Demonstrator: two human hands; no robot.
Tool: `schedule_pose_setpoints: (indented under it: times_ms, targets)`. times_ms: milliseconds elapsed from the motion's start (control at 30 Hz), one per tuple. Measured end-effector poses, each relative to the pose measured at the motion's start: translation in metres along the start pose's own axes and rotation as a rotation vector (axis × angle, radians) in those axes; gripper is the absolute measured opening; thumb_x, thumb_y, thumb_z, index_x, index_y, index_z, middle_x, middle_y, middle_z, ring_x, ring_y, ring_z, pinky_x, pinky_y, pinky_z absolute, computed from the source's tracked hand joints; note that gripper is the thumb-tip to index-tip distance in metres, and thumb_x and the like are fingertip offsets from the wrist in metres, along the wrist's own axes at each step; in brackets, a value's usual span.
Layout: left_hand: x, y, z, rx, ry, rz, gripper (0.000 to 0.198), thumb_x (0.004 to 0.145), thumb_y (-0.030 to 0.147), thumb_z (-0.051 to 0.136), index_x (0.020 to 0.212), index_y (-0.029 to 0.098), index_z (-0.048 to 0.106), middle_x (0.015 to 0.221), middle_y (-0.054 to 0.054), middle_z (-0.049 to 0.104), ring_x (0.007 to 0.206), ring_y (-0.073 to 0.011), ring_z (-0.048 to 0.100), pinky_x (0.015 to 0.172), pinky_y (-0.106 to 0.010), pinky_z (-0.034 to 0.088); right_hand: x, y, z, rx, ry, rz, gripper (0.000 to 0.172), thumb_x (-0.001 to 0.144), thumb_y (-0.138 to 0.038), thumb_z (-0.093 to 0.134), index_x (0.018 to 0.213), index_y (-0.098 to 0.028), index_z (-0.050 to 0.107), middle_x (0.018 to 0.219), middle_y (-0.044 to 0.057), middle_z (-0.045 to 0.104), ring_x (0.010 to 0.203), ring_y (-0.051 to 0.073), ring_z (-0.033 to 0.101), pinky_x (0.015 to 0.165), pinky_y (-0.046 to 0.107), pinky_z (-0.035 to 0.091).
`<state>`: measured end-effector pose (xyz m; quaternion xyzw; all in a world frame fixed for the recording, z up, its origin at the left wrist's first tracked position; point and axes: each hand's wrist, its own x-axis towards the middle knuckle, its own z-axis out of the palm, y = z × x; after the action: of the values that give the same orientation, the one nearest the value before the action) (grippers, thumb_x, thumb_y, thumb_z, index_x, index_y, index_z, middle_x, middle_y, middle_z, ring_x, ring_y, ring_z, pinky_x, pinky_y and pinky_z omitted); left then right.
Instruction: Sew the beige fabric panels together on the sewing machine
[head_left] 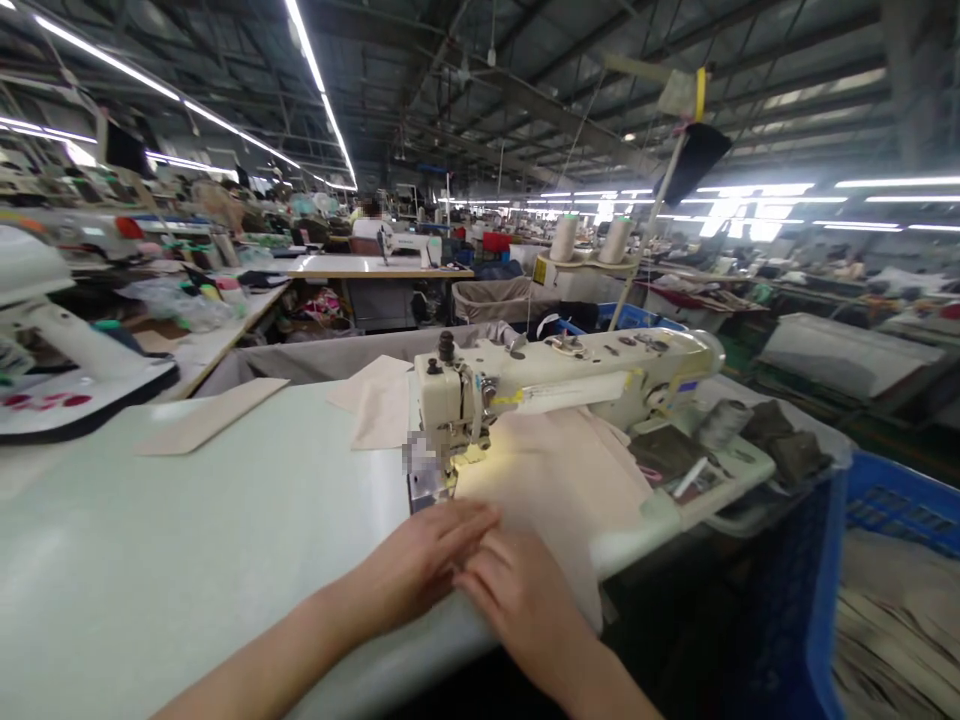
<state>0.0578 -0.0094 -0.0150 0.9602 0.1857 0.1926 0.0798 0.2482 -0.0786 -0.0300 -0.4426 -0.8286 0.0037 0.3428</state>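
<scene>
Both my hands lie flat, side by side, at the near edge of a pale green sewing table (187,520). My left hand (424,555) rests with its fingertips at the edge of a pale pink fabric panel (547,490), and my right hand (525,590) presses on the panel. The cloth runs under the presser foot of a cream industrial sewing machine (525,385). A blurred patch hides part of the needle area. Two more beige cut pieces lie on the table, one long piece (210,415) to the left and one (379,405) behind the machine.
A tray (787,445) right of the machine holds a grey thread spool and dark pieces. A blue plastic crate (900,500) stands at the right. Two thread cones (589,238) sit behind the machine. Further sewing stations fill the hall, with a co-worker at one.
</scene>
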Motion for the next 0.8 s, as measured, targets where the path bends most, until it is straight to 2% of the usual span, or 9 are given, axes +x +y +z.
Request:
schedule_pose_setpoints:
  times_ms: [100,133,233,300,433,500,567,700,800]
  targets:
    - [-0.029,-0.003,-0.004,-0.017,-0.135,-0.028,0.035,0.096,0.022,0.052,0.129,0.024,0.065,0.128,-0.008,0.072,0.116,-0.0232,0.069,0.103,-0.038,0.055,-0.007,-0.012,0.005,0.156,-0.095,0.076,0.019,0.096,-0.037,0.066,0.089,-0.021,0.066,0.087,0.003,0.07,0.08,0.019,0.066,0.073,0.028,0.048]
    - [-0.043,-0.005,-0.007,0.017,-0.149,-0.061,0.036,0.095,0.02,0.052,0.128,0.024,0.067,0.13,-0.008,0.071,0.118,-0.0245,0.068,0.102,-0.039,0.055,-0.012,-0.012,0.004,0.202,-0.125,0.117,0.026,0.089,-0.043,0.074,0.1,-0.02,0.067,0.097,0.005,0.072,0.089,0.021,0.067,0.08,0.029,0.05]
    - [-0.092,-0.006,-0.018,0.092,-0.093,-0.118,0.054,0.088,0.011,0.047,0.138,0.028,0.061,0.137,-0.005,0.067,0.125,-0.0234,0.064,0.104,-0.037,0.054,-0.028,-0.005,-0.004,0.316,-0.267,0.102,0.094,0.064,-0.048,0.091,0.144,-0.021,0.05,0.145,0.013,0.056,0.131,0.033,0.053,0.113,0.042,0.04]
    - [-0.118,-0.001,-0.025,0.108,-0.062,-0.15,0.06,0.087,0.01,0.045,0.142,0.031,0.057,0.139,-0.003,0.066,0.127,-0.0217,0.062,0.105,-0.034,0.053,-0.033,0.0,-0.011,0.354,-0.377,0.062,0.097,0.065,-0.032,0.09,0.151,-0.025,0.044,0.156,0.011,0.046,0.143,0.033,0.041,0.121,0.046,0.028]
    - [-0.128,0.01,-0.034,-0.028,-0.007,-0.37,0.04,0.097,0.024,0.041,0.122,0.032,0.071,0.123,-0.003,0.074,0.116,-0.0219,0.067,0.101,-0.03,0.054,-0.017,0.006,-0.018,0.501,-0.439,0.116,0.051,0.08,-0.006,0.062,0.126,-0.028,0.069,0.135,0.004,0.066,0.13,0.024,0.057,0.114,0.041,0.037]
    - [-0.118,0.009,-0.035,-0.138,0.023,-0.602,0.037,0.099,0.039,0.04,0.101,0.027,0.075,0.104,-0.004,0.078,0.099,-0.0225,0.071,0.09,-0.029,0.057,-0.001,0.01,-0.013,0.592,-0.373,0.212,0.033,0.088,-0.01,0.053,0.106,-0.026,0.075,0.11,0.003,0.075,0.108,0.021,0.067,0.1,0.035,0.048]
    - [-0.106,0.003,-0.033,-0.18,0.063,-0.834,0.045,0.097,0.051,0.039,0.083,0.023,0.072,0.085,-0.004,0.076,0.081,-0.0224,0.07,0.075,-0.027,0.057,0.013,0.015,0.001,0.583,-0.225,0.415,0.023,0.089,-0.018,0.057,0.105,-0.024,0.074,0.098,0.003,0.074,0.095,0.02,0.069,0.087,0.032,0.052]
    - [-0.09,-0.008,-0.032,-0.117,0.11,-1.038,0.045,0.087,0.057,0.041,0.067,0.022,0.062,0.064,-0.001,0.066,0.064,-0.0208,0.063,0.062,-0.027,0.05,0.026,0.021,0.032,0.487,0.002,0.737,0.061,0.08,-0.019,0.067,0.139,-0.017,0.049,0.082,-0.002,0.068,0.074,0.018,0.066,0.076,0.031,0.052]
    - [-0.085,-0.005,-0.036,-0.1,0.087,-1.044,0.042,0.085,0.056,0.041,0.065,0.023,0.059,0.062,-0.001,0.065,0.061,-0.0204,0.062,0.062,-0.027,0.049,0.022,0.021,0.041,0.546,0.108,0.757,0.051,0.083,-0.024,0.066,0.13,-0.015,0.047,0.077,-0.003,0.067,0.07,0.018,0.066,0.073,0.03,0.052]
